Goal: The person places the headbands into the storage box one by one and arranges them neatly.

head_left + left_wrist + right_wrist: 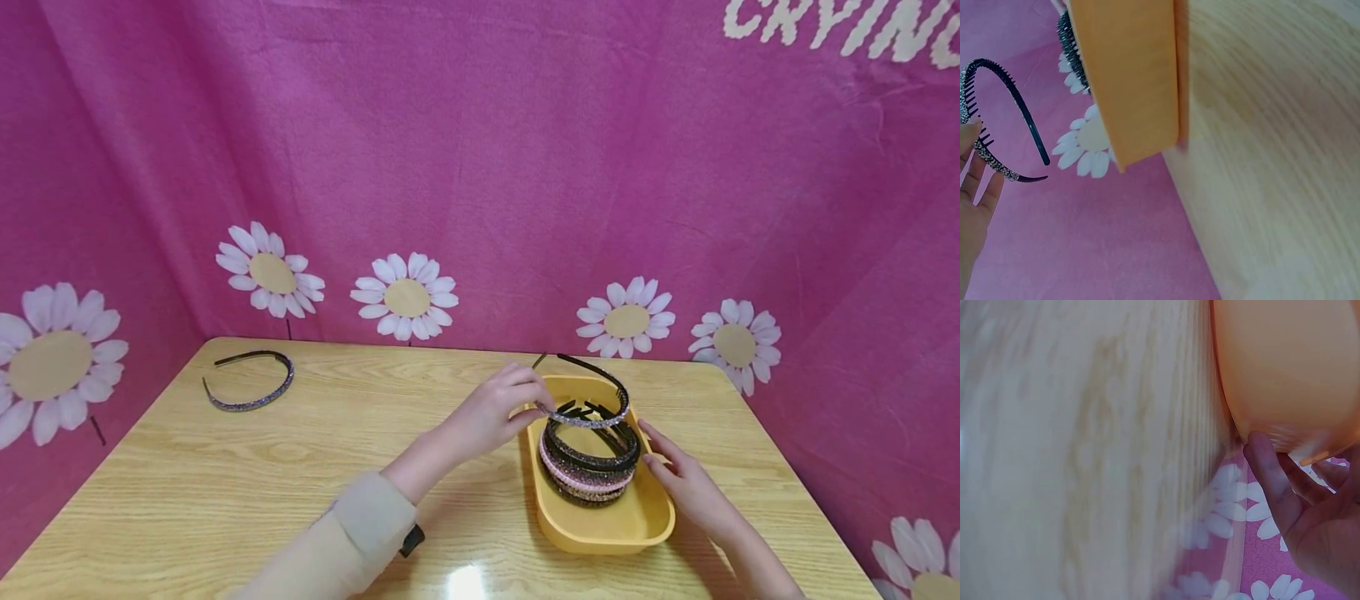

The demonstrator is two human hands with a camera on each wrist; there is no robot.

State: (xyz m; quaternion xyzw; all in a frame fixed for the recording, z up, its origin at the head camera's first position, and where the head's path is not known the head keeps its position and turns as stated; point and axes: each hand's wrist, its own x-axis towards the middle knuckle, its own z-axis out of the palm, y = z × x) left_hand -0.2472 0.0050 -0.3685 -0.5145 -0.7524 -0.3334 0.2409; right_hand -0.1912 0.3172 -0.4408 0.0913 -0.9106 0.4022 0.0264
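Note:
My left hand pinches a glittery silver-purple headband and holds it above a yellow plastic bin. Inside the bin lies a stack of headbands, dark, pink and brownish sparkly ones among them. In the left wrist view the held headband shows its comb teeth and black ends, with fingers on its glittery band. My right hand rests against the bin's right side. In the right wrist view its extended fingers touch the outer wall.
Another glittery purple headband lies at the far left of the wooden table. Pink fabric with white daisies hangs behind and along both sides of the table.

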